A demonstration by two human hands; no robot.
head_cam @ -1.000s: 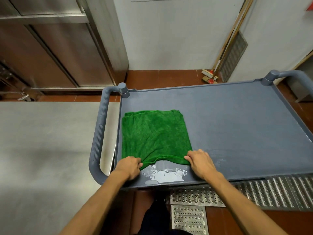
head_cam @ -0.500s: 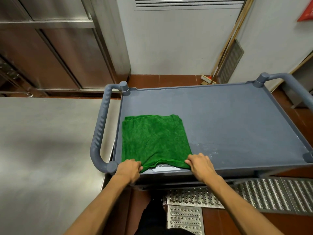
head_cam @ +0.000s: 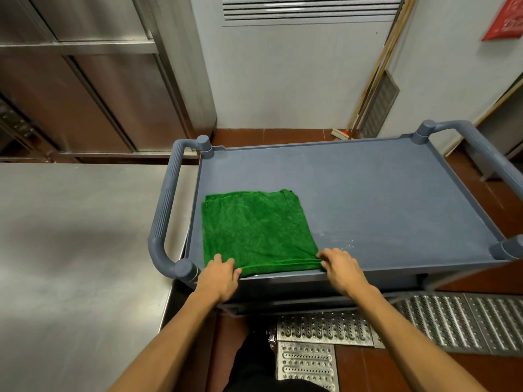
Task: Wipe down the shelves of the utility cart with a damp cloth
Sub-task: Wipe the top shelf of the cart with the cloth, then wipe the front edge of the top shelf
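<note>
A person's left hand (head_cam: 219, 274) and right hand (head_cam: 343, 268) each pinched a near corner of a green cloth (head_cam: 254, 230), fingers curled over its front hem. The cloth lay flat on the left half of the grey cart's (head_cam: 382, 199) top shelf, at the frame's centre. A steel table (head_cam: 70, 236) filled the left; metal grates (head_cam: 452, 318) lay at lower right.

Steel counter (head_cam: 70, 250), floor grates (head_cam: 452, 321), broom (head_cam: 342, 134)
</note>
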